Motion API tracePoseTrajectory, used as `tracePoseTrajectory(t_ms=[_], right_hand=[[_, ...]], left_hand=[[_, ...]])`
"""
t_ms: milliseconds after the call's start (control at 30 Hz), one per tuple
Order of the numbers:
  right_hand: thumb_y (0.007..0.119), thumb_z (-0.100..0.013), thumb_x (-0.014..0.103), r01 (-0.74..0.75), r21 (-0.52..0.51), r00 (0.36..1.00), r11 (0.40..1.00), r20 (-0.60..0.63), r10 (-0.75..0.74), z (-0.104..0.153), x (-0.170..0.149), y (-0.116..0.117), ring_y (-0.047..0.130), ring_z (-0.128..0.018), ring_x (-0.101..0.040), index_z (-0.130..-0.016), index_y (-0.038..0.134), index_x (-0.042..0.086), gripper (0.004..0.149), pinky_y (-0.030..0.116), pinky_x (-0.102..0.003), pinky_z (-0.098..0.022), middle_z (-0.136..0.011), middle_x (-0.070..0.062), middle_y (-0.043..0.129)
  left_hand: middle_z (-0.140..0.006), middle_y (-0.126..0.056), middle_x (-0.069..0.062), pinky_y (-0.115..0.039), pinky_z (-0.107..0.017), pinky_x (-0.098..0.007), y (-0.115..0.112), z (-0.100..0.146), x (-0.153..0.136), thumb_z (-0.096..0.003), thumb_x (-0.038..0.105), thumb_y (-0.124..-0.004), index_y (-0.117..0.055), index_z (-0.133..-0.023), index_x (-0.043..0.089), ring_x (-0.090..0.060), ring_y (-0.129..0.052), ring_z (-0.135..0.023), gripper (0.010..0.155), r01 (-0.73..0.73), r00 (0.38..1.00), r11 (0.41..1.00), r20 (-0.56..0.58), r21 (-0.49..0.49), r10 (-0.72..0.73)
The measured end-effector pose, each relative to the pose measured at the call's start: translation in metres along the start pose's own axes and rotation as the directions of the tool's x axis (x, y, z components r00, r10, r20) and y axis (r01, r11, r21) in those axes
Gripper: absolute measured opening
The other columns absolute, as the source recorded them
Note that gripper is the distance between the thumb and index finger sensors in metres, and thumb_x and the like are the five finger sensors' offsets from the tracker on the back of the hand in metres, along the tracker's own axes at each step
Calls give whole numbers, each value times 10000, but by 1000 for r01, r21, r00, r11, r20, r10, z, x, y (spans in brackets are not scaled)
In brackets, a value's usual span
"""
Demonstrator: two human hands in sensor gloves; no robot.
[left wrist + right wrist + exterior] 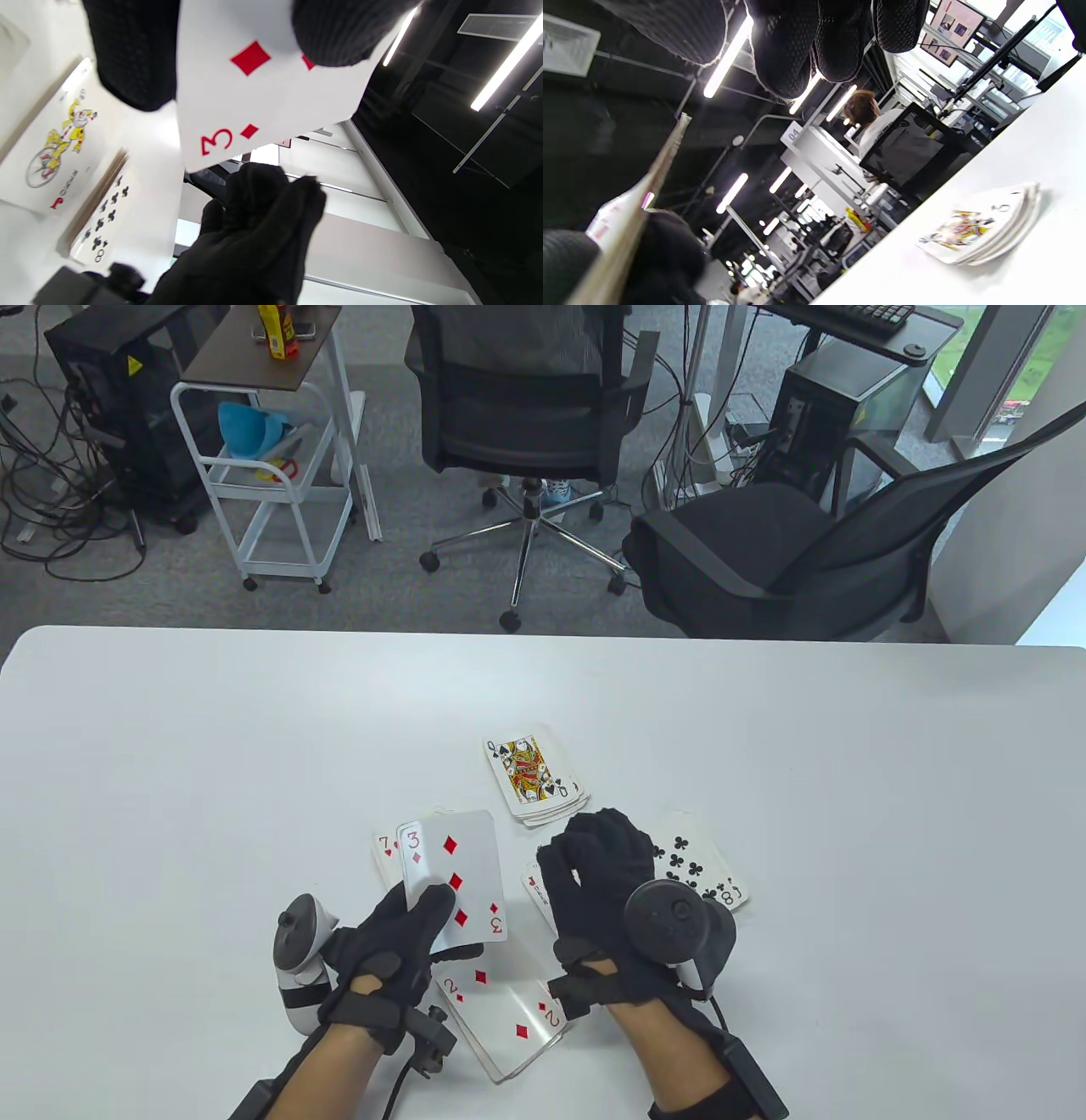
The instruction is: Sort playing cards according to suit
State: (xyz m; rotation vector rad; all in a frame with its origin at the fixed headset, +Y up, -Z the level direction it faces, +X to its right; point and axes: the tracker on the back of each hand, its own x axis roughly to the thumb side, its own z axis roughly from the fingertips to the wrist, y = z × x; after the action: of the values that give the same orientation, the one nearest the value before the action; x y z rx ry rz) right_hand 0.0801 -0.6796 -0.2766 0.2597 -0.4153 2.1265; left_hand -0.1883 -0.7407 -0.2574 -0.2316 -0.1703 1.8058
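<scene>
My left hand [399,937] has its grip clamped on the three of diamonds [454,875], thumb on the card's face and fingers behind, holding it tilted up above the desk [212,746]. In the left wrist view the same card [254,93] hangs pinched between the gloved fingers [131,55]. My right hand [607,874] hovers just beside it with the fingers loosely curled and nothing in them; I see no card in that grip.

Under my left wrist lies the two of diamonds [501,1010], face up on what looks like a stack. Behind the held card a seven of a red suit [386,848] peeks out; I cannot tell which suit. Farther out sits the spade pile [534,776], queen on top, and to the right the club pile [700,861], eight showing. A joker [55,148] lies near the clubs.

I judge the step in hand to be placing this three: it belongs with the diamonds, so the next move calls for lowering it flat onto the diamond pile without disturbing its neighbours.

The desk is plain white. Beyond it stand two black office chairs [526,398], a white trolley [263,466] and computer towers [119,398] on grey carpet.
</scene>
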Motion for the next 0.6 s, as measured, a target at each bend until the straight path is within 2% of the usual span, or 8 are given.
tracePoseTrajectory(t_ms=[300, 600], right_hand=[[743, -524, 574, -31, 61, 999, 998, 46, 28, 4, 5, 13, 475, -1018, -503, -876, 754, 134, 563, 327, -747, -679, -1027, -165, 632], [820, -498, 568, -63, 71, 997, 995, 59, 59, 7, 6, 23, 517, -1010, -498, -788, 784, 139, 518, 349, -746, -682, -999, -152, 671]], left_hand=[[-882, -947, 24, -954, -464, -378, -6, -1, -5, -532, 437, -834, -770, -954, 253, -242, -1022, -734, 465, 61, 998, 997, -21, -38, -61], [-869, -959, 28, -959, -454, -372, -8, -2, -8, -527, 439, -852, -786, -943, 252, -236, -1033, -721, 462, 81, 996, 995, -40, -64, -83]])
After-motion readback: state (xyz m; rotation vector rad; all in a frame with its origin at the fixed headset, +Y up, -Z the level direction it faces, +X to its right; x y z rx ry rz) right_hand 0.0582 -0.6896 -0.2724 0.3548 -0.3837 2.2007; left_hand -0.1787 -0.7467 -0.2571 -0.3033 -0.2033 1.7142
